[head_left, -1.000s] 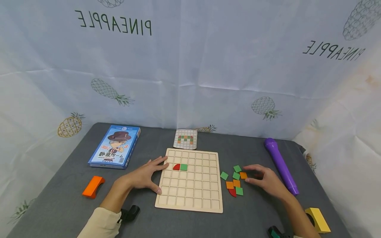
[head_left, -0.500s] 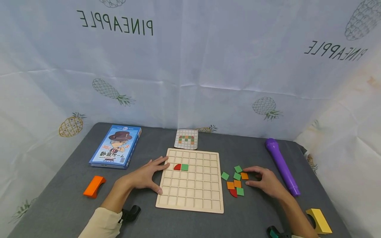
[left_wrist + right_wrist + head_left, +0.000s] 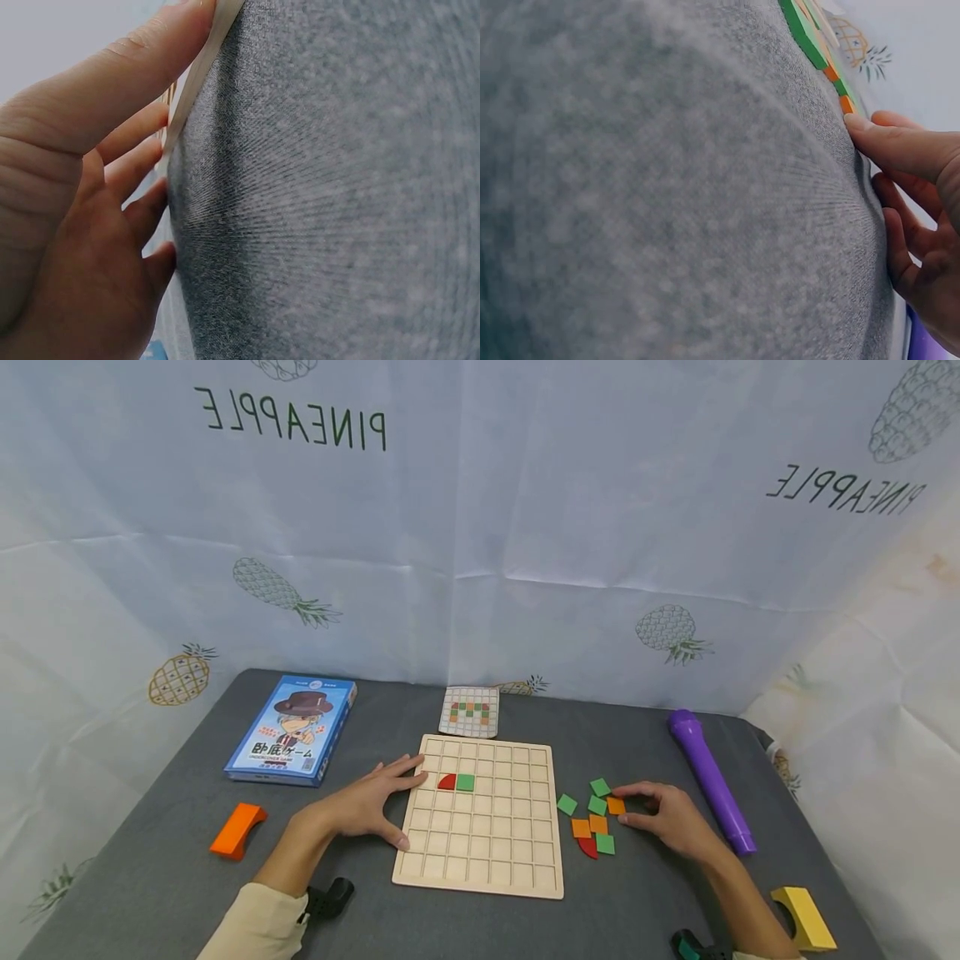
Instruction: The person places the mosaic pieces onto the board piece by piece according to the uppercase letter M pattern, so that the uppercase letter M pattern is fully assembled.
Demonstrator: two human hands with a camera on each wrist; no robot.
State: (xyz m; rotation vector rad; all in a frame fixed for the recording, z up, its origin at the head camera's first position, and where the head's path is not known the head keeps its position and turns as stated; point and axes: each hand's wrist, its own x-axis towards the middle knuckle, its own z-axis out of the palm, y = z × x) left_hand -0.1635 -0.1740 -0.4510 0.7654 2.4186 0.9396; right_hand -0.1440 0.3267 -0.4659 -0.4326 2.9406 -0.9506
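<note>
A wooden grid board (image 3: 480,827) lies on the dark table. One red quarter-circle tile (image 3: 447,782) and a green square tile (image 3: 465,782) sit side by side in its upper left cells. My left hand (image 3: 367,806) is spread along the board's left edge, thumb and fingers touching the rim (image 3: 196,75). To the right of the board, my right hand (image 3: 671,818) has its thumb and index finger at opposite edges of an orange square tile (image 3: 616,806), pinching it. Beside that tile lie several loose green, orange and red tiles (image 3: 597,824).
A card with a coloured grid pattern (image 3: 468,712) lies behind the board. At the left are a blue game box (image 3: 292,727) and an orange arch block (image 3: 237,832). A purple microphone (image 3: 711,781) and a yellow arch block (image 3: 804,918) lie at the right.
My right thumb and index finger have closed in on the orange tile, which has shifted slightly towards me. The left hand keeps its place on the board.
</note>
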